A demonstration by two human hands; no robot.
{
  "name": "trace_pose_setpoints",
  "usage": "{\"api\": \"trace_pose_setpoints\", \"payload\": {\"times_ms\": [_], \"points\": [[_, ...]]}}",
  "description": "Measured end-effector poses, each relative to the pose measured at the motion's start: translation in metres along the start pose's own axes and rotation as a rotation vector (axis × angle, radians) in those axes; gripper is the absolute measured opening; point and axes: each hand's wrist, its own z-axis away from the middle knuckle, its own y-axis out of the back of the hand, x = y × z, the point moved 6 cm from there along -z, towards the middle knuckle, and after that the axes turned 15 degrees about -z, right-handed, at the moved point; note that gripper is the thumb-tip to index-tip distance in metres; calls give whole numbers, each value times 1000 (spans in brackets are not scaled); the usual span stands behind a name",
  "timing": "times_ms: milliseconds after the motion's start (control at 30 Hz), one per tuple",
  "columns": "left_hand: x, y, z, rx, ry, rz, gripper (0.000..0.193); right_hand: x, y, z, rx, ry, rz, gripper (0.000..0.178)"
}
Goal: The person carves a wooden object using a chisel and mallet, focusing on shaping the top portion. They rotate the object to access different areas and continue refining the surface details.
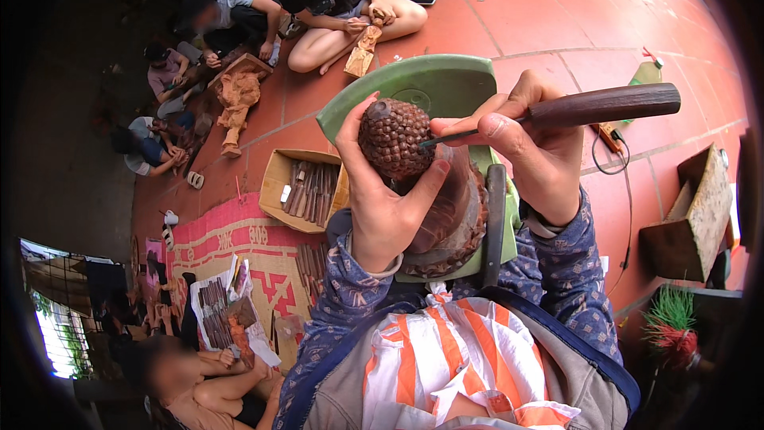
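A dark brown wood carving of a figure (395, 139) stands in front of me, its rounded head covered in rows of small knobbly curls. My left hand (380, 219) is wrapped round the head, thumb on the near right side. My right hand (535, 147) grips a carving chisel (606, 105) by its thick dark wooden handle. The thin blade points left and its tip meets the curls. Under and behind the carving is a green plastic seat (461, 80). A second dark-handled tool (494, 227) lies upright beside the carving's right side.
A cardboard box (273, 183) of carving tools sits to the left, near a pink patterned mat (227, 227) with more tools. Several people work on wood carvings (239, 95) at far left. To the right are a wooden box (700, 215), a power cable (629, 231) and a green-red brush (672, 322).
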Motion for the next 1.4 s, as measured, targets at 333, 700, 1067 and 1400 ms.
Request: {"api": "trace_pose_setpoints", "payload": {"times_ms": [333, 700, 1067, 1400], "points": [[3, 0, 0, 7, -43, -70, 79, -2, -13, 16, -58, 266, 222, 18], [2, -1, 1, 4, -48, -30, 79, 9, -11, 27, -36, 427, 211, 20], [4, -1, 2, 5, -68, -41, 81, 19, -37, 51, -19, 582, 554, 22], [1, -5, 2, 14, -40, 29, 83, 20, -45, 47, 293, 620, 458, 18]]}}
